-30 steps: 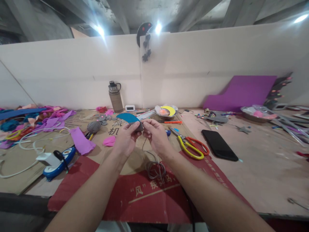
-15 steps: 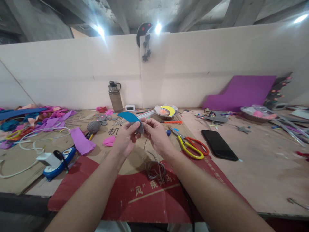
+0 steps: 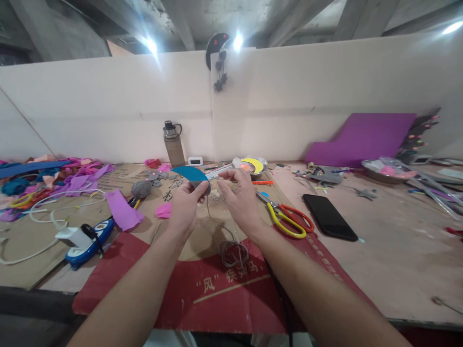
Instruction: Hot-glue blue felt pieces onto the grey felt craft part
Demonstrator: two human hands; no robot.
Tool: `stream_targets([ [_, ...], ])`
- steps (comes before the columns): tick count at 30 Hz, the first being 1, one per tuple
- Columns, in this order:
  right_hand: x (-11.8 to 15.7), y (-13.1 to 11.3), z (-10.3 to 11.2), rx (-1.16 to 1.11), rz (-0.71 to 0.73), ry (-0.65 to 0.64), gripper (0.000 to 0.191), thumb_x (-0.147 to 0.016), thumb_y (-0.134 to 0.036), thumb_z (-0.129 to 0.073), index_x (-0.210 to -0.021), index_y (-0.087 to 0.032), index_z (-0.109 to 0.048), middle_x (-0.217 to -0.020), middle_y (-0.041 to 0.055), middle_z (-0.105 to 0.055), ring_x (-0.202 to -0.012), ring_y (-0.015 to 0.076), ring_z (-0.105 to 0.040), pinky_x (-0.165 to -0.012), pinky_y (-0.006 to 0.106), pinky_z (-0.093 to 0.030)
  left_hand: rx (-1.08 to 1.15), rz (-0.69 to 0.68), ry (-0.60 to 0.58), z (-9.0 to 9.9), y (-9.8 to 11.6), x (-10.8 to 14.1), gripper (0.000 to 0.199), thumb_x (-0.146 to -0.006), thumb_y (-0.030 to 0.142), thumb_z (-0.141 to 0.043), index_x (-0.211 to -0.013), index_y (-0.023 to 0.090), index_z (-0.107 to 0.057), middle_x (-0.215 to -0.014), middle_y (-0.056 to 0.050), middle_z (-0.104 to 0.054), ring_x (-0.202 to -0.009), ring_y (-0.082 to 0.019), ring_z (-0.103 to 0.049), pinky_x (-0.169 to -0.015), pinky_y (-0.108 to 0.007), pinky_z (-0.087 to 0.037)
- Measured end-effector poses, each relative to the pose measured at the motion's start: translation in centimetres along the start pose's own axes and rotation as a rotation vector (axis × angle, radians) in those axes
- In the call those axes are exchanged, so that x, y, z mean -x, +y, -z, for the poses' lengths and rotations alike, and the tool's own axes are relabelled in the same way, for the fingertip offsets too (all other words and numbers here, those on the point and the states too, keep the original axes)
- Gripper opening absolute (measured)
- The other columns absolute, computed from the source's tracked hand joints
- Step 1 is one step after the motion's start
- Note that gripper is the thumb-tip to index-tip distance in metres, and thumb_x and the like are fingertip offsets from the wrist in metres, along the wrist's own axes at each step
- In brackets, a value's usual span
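Observation:
My left hand (image 3: pixel 185 201) pinches a blue and grey felt crescent (image 3: pixel 191 174) between thumb and fingers, its blue tip pointing left. From the grip a thin grey cord (image 3: pixel 217 222) runs down to a loose coil (image 3: pixel 233 253) on the cardboard. My right hand (image 3: pixel 238 198) is apart from the felt crescent, fingers parted and curved, with nothing visible in it. Just right of that hand lie scissors (image 3: pixel 287 219) with one yellow and one red handle. Behind it, a yellow crescent (image 3: pixel 253 166) rests in a foil-coloured bowl (image 3: pixel 265 171).
A black phone (image 3: pixel 329 217) lies to the right. On the left are a blue power strip (image 3: pixel 96 236) with a white charger, a ball of grey yarn (image 3: pixel 141 189) and heaped felt scraps (image 3: pixel 72 180). A bottle (image 3: pixel 173 147) stands by the white partition (image 3: pixel 108 111).
My right hand has let go of the felt crescent's grey end and drawn away to the right, its fingers opening. The left hand keeps hold, with the crescent shifted slightly left.

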State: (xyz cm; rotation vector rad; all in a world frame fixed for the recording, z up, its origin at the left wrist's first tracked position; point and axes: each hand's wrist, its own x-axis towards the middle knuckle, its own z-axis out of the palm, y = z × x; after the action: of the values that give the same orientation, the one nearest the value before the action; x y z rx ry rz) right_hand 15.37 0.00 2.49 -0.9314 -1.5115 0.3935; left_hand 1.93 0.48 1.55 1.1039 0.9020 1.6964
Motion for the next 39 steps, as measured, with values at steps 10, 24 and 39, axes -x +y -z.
stream_targets([
  [10,0.3,-0.6,0.2,0.387,0.246,-0.05,0.009,-0.089,-0.025,-0.06,-0.087,-0.023,-0.068,-0.096,0.004,-0.07,-0.097,0.0241,-0.051,-0.084,0.041,-0.027,-0.316,-0.159,0.046,-0.1,0.6,0.7,0.009,-0.067,0.024,-0.079,-0.072,0.018,-0.074,-0.062,0.0,-0.064,-0.058,-0.012,-0.051,-0.058,-0.024,-0.033],
  [24,-0.7,0.4,-0.1,0.134,-0.005,-0.074,0.007,-0.083,-0.023,-0.052,-0.077,-0.021,-0.055,-0.082,0.0041,-0.061,-0.082,0.02,-0.052,-0.076,0.035,-0.035,-0.207,-0.072,0.008,-0.1,0.4,0.4,0.017,-0.066,0.031,-0.08,-0.07,0.017,-0.072,-0.063,0.0,-0.063,-0.055,-0.009,-0.046,-0.054,-0.024,-0.034],
  [39,0.0,-0.3,-0.6,-0.553,-0.152,-0.211,0.019,-0.087,-0.036,-0.058,-0.1,-0.025,-0.066,-0.103,0.0024,-0.067,-0.089,0.0147,-0.061,-0.082,0.031,-0.048,0.364,0.237,-0.167,0.1,0.6,-0.3,0.027,-0.056,0.028,-0.09,-0.071,0.016,-0.071,-0.069,-0.002,-0.071,-0.058,-0.009,-0.061,-0.05,-0.018,-0.043],
])
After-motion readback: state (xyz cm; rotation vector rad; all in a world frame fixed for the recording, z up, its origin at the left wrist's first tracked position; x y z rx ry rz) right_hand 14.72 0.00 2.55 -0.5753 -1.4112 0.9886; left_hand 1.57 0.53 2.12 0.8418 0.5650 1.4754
